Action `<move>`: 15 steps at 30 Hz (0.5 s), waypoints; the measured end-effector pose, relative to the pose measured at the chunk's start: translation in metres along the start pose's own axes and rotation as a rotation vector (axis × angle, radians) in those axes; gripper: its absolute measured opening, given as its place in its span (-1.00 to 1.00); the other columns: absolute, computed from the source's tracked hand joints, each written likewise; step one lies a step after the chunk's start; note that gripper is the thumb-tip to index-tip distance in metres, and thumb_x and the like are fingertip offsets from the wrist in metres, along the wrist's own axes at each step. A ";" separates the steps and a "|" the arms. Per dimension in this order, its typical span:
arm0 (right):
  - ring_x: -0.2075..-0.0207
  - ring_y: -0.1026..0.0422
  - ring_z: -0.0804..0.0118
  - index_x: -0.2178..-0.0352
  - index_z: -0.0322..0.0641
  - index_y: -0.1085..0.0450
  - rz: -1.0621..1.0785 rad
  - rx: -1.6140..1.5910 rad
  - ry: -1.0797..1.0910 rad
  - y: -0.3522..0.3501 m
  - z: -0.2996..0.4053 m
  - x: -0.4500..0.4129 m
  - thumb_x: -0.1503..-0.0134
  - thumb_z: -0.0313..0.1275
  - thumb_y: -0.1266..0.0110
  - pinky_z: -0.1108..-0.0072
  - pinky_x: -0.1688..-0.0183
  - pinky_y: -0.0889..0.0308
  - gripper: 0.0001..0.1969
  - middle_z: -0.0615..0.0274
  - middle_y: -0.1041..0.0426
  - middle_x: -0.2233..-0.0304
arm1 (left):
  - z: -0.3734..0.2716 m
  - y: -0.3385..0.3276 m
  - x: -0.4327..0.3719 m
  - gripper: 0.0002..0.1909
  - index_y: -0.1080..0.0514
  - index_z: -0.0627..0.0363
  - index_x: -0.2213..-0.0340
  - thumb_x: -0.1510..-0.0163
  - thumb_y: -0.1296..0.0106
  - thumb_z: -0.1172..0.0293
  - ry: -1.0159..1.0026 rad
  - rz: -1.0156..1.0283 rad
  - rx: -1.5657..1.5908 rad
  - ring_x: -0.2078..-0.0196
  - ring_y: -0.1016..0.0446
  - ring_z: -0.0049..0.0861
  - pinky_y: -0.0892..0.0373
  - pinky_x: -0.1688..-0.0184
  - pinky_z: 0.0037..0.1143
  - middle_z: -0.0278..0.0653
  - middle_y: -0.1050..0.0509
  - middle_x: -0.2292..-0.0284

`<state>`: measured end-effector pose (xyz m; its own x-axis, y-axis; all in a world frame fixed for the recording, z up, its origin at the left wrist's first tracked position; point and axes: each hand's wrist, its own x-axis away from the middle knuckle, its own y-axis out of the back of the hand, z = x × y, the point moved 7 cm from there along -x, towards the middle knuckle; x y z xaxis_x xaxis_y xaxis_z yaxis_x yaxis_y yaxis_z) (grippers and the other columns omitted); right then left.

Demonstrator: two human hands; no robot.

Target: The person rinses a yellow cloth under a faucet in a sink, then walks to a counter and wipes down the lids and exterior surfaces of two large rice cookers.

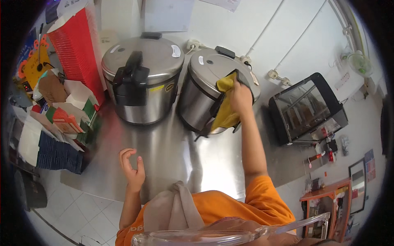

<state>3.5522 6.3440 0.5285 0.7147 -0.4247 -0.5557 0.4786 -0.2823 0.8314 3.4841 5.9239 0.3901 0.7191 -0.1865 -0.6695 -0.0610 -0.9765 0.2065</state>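
A yellow cloth with a dark edge (227, 107) hangs from my right hand (241, 97), which grips it at the front of the right-hand stainless steel rice cooker (197, 95). The cloth lies partly over that cooker's lid rim and covers its front. My left hand (132, 167) is raised over the near part of the steel table (166, 147), fingers curled apart from the thumb, holding nothing. To the left of the cloth stands another stainless steel rice cooker (143, 80), its lid down and a black latch at its front.
Stacked red cartons (75, 52) and folded paper boxes (66, 120) crowd the table's left end, beside a dark blue stack (58, 155). A glass display warmer (307, 110) stands at the right. Wall sockets (193, 45) and cables sit behind the cookers.
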 end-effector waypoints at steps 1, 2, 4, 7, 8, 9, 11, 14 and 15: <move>0.28 -0.39 -0.15 -0.02 -0.31 -0.22 0.004 0.019 -0.002 -0.005 0.008 0.018 0.00 -0.47 0.16 0.23 0.24 -0.30 -0.51 -0.18 -0.42 0.31 | 0.010 0.001 -0.001 -0.77 -0.27 0.23 0.33 0.12 0.07 0.65 0.030 0.000 0.036 0.22 -0.29 -0.30 -0.20 0.11 -0.41 -0.13 -0.32 0.30; 0.26 -0.39 -0.12 -0.02 -0.29 -0.22 -0.029 0.013 -0.039 -0.007 0.015 0.034 0.01 -0.47 0.15 0.22 0.22 -0.28 -0.51 -0.15 -0.41 0.29 | 0.017 0.002 -0.003 -0.77 -0.27 0.24 0.33 0.12 0.07 0.65 0.053 0.000 0.069 0.22 -0.29 -0.30 -0.20 0.10 -0.40 -0.13 -0.32 0.30; 0.24 -0.38 -0.10 -0.03 -0.27 -0.23 -0.073 0.019 -0.090 -0.018 0.018 0.055 0.02 -0.47 0.14 0.21 0.20 -0.27 -0.51 -0.12 -0.41 0.26 | 0.023 0.000 -0.009 -0.77 -0.26 0.24 0.32 0.11 0.07 0.65 0.042 0.015 0.090 0.22 -0.29 -0.30 -0.20 0.10 -0.40 -0.13 -0.31 0.30; 0.14 -0.33 0.01 0.02 -0.21 -0.27 -0.242 0.227 0.339 -0.055 0.042 0.082 0.04 -0.43 0.12 0.24 0.03 -0.18 -0.53 0.01 -0.38 0.18 | 0.031 -0.007 -0.015 -0.77 -0.26 0.24 0.32 0.11 0.07 0.64 0.022 0.037 0.114 0.21 -0.29 -0.30 -0.19 0.10 -0.40 -0.13 -0.31 0.30; 0.11 -0.32 0.03 0.03 -0.20 -0.27 -0.144 0.198 0.350 -0.072 0.045 0.084 0.04 -0.42 0.12 0.25 -0.01 -0.16 -0.54 0.02 -0.38 0.16 | 0.035 -0.007 -0.015 -0.77 -0.26 0.24 0.32 0.11 0.06 0.64 0.026 0.035 0.106 0.21 -0.29 -0.30 -0.19 0.09 -0.39 -0.13 -0.30 0.30; 0.08 -0.31 0.04 0.04 -0.20 -0.28 -0.047 0.171 0.354 -0.083 0.050 0.084 0.04 -0.42 0.12 0.27 -0.04 -0.14 -0.54 0.03 -0.37 0.14 | 0.036 -0.007 -0.017 -0.77 -0.26 0.24 0.32 0.11 0.06 0.64 0.010 0.038 0.113 0.21 -0.29 -0.30 -0.19 0.09 -0.39 -0.13 -0.30 0.30; -0.16 -0.09 0.02 -0.08 -0.23 -0.14 0.195 0.162 0.520 -0.108 0.063 0.089 -0.05 -0.35 0.24 0.38 -0.24 0.08 -0.49 -0.07 -0.13 -0.11 | 0.041 -0.006 -0.019 -0.76 -0.26 0.23 0.31 0.11 0.06 0.63 0.036 0.046 0.085 0.20 -0.28 -0.30 -0.18 0.08 -0.40 -0.13 -0.30 0.29; -0.14 -0.12 -0.01 -0.05 -0.22 -0.16 0.154 0.214 0.288 -0.046 0.081 0.052 -0.02 -0.36 0.14 0.38 -0.20 0.01 -0.49 -0.08 -0.16 -0.08 | 0.049 0.012 -0.023 -0.76 -0.27 0.22 0.31 0.10 0.06 0.62 0.053 0.039 0.009 0.19 -0.27 -0.29 -0.17 0.07 -0.40 -0.14 -0.29 0.29; -0.13 -0.13 -0.03 -0.05 -0.24 -0.16 0.174 0.197 0.155 -0.040 0.062 0.044 0.02 -0.39 0.10 0.37 -0.19 -0.02 -0.47 -0.09 -0.17 -0.07 | 0.052 0.012 -0.021 -0.76 -0.27 0.22 0.31 0.10 0.06 0.62 0.046 0.055 0.016 0.19 -0.27 -0.29 -0.17 0.07 -0.40 -0.14 -0.29 0.29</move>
<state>3.5330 6.2836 0.4705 0.8540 -0.3495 -0.3855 0.2445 -0.3844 0.8902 3.4319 5.9109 0.3697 0.7456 -0.2352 -0.6235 -0.1123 -0.9666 0.2303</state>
